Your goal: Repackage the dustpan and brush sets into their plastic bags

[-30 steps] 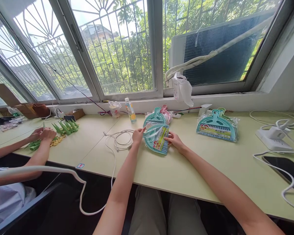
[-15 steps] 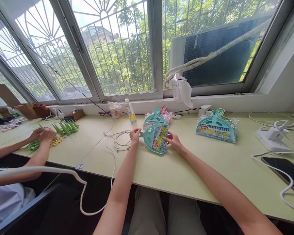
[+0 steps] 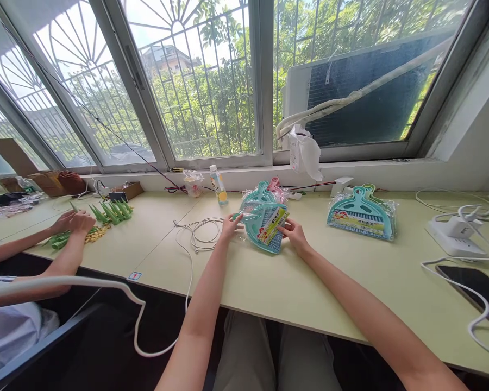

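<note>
1. At the centre of a pale green table [image 3: 309, 293], I see one teal dustpan-and-brush set [image 3: 272, 233] with a bright label, tilted between my wearer's two hands.
2. The left hand [image 3: 229, 227] grips its handle end; the right hand [image 3: 294, 236] pinches the opposite edge, fingertips against the brush side.
3. Just beyond, partly hidden by the held set, I make out a wrapped teal set [image 3: 263, 190] and a pink one [image 3: 274, 185], so the space on the far side is crowded.
4. Well to the right lies a wrapped stack [image 3: 361, 214], teal in front, a greener handle showing behind; I cannot count its layers.
5. Just left of the left hand, a coiled cable [image 3: 207, 220] takes up the table. A thick white cord [image 3: 85, 280] crosses the near left.
6. Along the far edge stand one drink bottle [image 3: 219, 187] and one plastic-wrapped cup [image 3: 193, 184]; one white package [image 3: 303, 153] sits by the window.
7. At far right I find one white power strip [image 3: 456, 241] and, nearer, one dark phone [image 3: 475, 290] with a white wire lying over it.
8. On the left, a co-worker's two hands [image 3: 75, 221] work beside a row of green pointed pieces [image 3: 113, 212], too bunched to count.
</note>
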